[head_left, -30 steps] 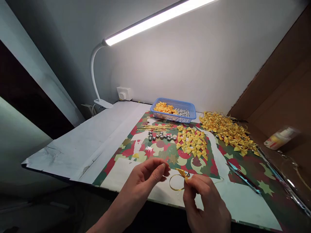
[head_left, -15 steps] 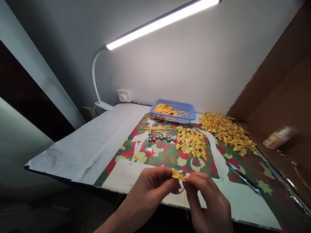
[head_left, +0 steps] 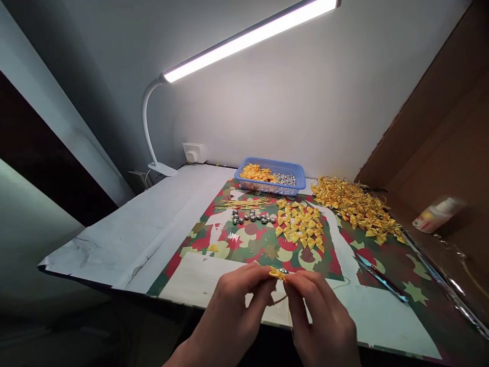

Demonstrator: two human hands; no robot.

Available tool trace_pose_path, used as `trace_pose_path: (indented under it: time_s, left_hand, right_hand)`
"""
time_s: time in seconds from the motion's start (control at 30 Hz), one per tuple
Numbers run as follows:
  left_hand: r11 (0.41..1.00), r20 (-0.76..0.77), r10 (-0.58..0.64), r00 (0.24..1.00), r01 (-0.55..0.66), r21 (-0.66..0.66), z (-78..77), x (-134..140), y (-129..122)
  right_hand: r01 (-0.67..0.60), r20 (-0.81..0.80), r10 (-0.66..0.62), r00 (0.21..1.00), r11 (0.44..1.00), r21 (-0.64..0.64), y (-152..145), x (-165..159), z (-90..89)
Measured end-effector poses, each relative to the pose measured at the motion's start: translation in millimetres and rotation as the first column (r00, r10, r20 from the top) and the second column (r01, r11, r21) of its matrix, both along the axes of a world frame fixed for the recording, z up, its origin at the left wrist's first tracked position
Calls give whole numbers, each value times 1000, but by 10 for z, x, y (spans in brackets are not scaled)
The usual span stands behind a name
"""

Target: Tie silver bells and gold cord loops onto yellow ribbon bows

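Observation:
Between my two hands, above the front edge of the table, is a yellow ribbon bow (head_left: 276,273) with a silver bell (head_left: 283,271) at its middle. My left hand (head_left: 239,298) pinches the bow's left side between thumb and fingers. On the other side, my right hand (head_left: 319,306) closes its fingertips on the right of the bow, close to the bell. A thin yellow cord hangs below the bow between the hands. Beyond them lie several loose yellow bows (head_left: 301,224), a row of silver bells (head_left: 252,217) and a bundle of gold cords (head_left: 244,203).
A blue basket (head_left: 300,183) with bows and bells stands by the wall. Finished-looking bows with cords form a pile (head_left: 355,206) at the right. Tweezers (head_left: 382,279) lie right of my hands, a white bottle (head_left: 437,215) farther right. A clamp lamp (head_left: 248,43) hangs overhead.
Both hands have shifted slightly, and the bow with its bell is tilted lower between the fingertips, so less of it shows. The view has moved a little.

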State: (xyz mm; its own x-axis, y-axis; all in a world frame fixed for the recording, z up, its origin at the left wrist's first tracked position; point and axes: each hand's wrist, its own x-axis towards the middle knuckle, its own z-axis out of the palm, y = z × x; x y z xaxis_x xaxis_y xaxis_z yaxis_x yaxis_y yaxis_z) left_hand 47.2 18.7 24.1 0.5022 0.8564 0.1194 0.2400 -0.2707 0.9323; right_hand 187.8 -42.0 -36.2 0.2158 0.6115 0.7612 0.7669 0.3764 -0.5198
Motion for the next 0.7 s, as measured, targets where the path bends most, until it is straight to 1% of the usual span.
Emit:
trace_pose_path:
  time_s: [0.03,0.07,0.1,0.13,0.2,0.23,0.27,0.3,0.33,0.37,0.4,0.43,0.47,0.53,0.63,0.7]
  left_hand:
    - [994,-30,26,999,-22,111,-16,2,-9]
    - [980,-49,47,998,-36,193,-31,4,-16]
    - [968,-56,64,996,-48,245,-45,3,-21]
    - [962,-59,77,995,-58,266,-55,1,-26]
    - [969,-54,83,995,-68,236,-66,-11,-33]
    - [981,-32,83,996,-76,181,-67,-19,-33]
    - [995,3,48,999,-48,82,-66,-28,-29]
    - [997,58,46,997,-42,-69,-65,-34,-20]
    - [969,143,49,989,-12,-245,-63,-36,-5]
    - [919,217,44,975,46,-391,-60,-33,13]
    - [863,256,50,965,87,-497,-56,-23,29]
    - [809,280,63,958,115,-576,-48,-6,41]
    - [766,293,80,953,130,-629,-37,16,45]
    - [711,323,127,938,141,-689,-6,64,32]
    - [651,396,212,893,174,-739,43,115,1]
    - [619,410,268,872,170,-766,60,116,-6]
  right_hand:
    - [13,16,-13,1000,1000,6,-3,-8,-16]
    - [22,32,-22,999,1000,11,-4,-13,-29]
    - [28,46,-29,999,999,17,-2,-15,-39]
    - [35,60,-36,998,999,25,2,-16,-43]
    - [45,92,-50,995,998,50,21,-8,-33]
    - [56,103,-63,993,996,68,34,1,-18]
    - [72,110,-81,991,994,85,50,15,2]
    - [90,116,-102,988,991,100,66,36,26]
    - [108,121,-121,985,988,110,80,65,52]
    - [125,122,-138,983,986,112,88,100,78]
    - [137,121,-150,981,985,108,88,140,104]
    - [139,116,-149,982,986,94,77,182,129]
    - [135,99,-142,985,988,73,56,223,152]
    - [108,29,-108,994,994,10,-3,293,189]
    - [14,-108,-24,994,996,-89,-80,341,209]
    - [-35,-163,14,987,992,-124,-103,326,203]
